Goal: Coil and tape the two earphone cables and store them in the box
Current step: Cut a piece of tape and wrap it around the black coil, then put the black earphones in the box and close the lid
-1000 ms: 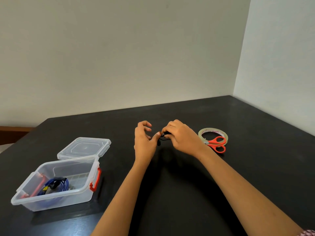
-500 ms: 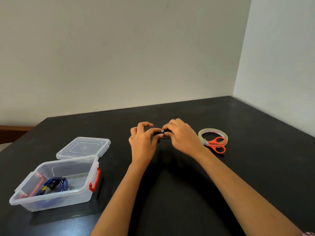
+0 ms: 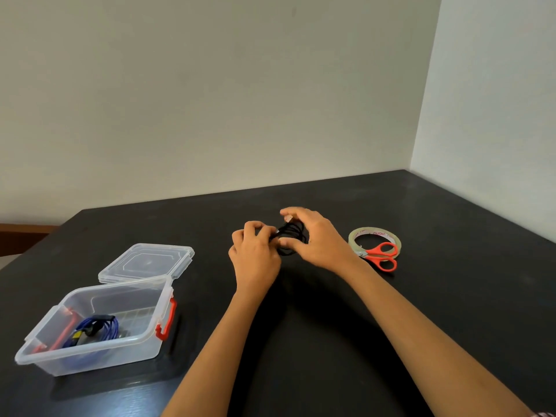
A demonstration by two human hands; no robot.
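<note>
A black earphone cable, wound into a small coil, is held between both hands just above the dark table. My left hand pinches its left side with closed fingers. My right hand cups the coil from the right, thumb under it and fingers over it. A blue earphone cable, coiled, lies inside the clear plastic box at the front left. A roll of clear tape lies right of my right hand.
Orange-handled scissors rest on the tape roll. The box's clear lid lies flat behind the box. The box has red latches. Walls meet at the table's far right corner.
My right hand has lifted its fingers and spread around the coil, so the black loops now show. My left hand shifted left and closed on the coil's left side.
</note>
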